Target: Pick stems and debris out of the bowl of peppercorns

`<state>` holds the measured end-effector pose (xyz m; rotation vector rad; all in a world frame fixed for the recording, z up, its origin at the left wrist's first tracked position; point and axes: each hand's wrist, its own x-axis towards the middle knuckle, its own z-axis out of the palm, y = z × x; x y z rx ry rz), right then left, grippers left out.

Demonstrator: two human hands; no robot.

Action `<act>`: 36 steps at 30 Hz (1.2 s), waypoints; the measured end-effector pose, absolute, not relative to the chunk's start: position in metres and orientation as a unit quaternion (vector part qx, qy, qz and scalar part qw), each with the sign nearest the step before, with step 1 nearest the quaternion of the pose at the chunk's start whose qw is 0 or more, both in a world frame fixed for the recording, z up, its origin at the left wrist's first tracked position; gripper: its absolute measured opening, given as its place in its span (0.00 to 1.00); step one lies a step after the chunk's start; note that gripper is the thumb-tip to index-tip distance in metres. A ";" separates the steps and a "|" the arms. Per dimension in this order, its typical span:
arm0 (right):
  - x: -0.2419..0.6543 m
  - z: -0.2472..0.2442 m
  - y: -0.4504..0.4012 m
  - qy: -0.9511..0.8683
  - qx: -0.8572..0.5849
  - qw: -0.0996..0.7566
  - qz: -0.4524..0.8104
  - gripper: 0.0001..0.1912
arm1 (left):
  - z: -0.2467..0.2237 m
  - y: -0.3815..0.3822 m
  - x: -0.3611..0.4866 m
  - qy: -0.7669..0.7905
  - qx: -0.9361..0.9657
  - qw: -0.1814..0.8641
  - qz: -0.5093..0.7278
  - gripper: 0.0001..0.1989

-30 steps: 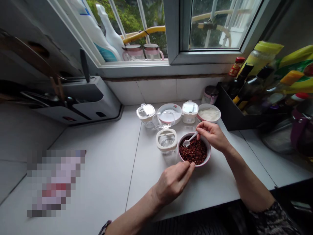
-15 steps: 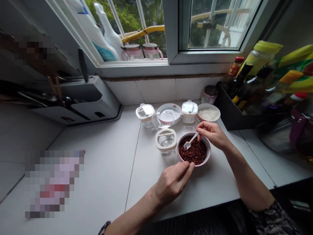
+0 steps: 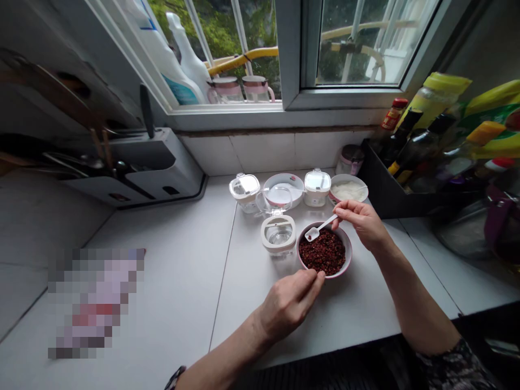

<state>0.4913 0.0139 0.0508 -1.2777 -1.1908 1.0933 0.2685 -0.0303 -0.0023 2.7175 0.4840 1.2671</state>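
Pinching small white spoon (image 3: 326, 223) btwn thumb & fingers, R hand (image 3: 361, 222) is now holding it higher than approx half a sec ago: scoop isn't digging into the red-brown grains (image 3: 325, 253) anymore but is hovering by the far-left wall of bowl (image 3: 348, 252), ahead & left of R fingertips, w/ only a bit or two showing (can't tell if it's touching the wall). So spoon seems to be carrying v. little; most grains are sitting in the bowl, btwn both hands' fingers. L hand (image 3: 286, 303) isn't shifting: thumb & index are pinching near rim, prob. steadying it. Open jar (image 3: 279, 247) is standing just L of bowl, ahead & left of L fingertips, clear lid (image 3: 276, 208) tilting up at its far side; bowl rim & jar's collar are standing btwn scoop & jar mouth. Past R fingers, a lidded jar (image 3: 317, 189) & dish of white stuff (image 3: 349, 190) (ID unclear) are sitting close; farther L, past the clear lid, another white-filled dish (image 3: 299, 185) & 2nd lidded jar (image 3: 245, 189) are lining up. Bottle rack (image 3: 382, 195) is crowding R side; pixelated item (image 3: 95, 303) is lying far L of L fingers, can't ID.
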 end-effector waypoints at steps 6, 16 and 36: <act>0.457 0.049 0.005 -0.469 -0.530 0.562 0.427 0.13 | -0.004 -0.030 0.269 0.164 0.897 0.050 0.408 0.11; 0.439 0.049 -0.010 -0.776 -0.414 0.475 0.036 0.08 | -0.005 -0.032 0.271 0.173 0.891 0.074 0.412 0.10; 0.480 0.061 -0.005 -0.729 -0.518 0.424 0.143 0.07 | -0.005 -0.031 0.267 0.165 0.894 0.087 0.407 0.12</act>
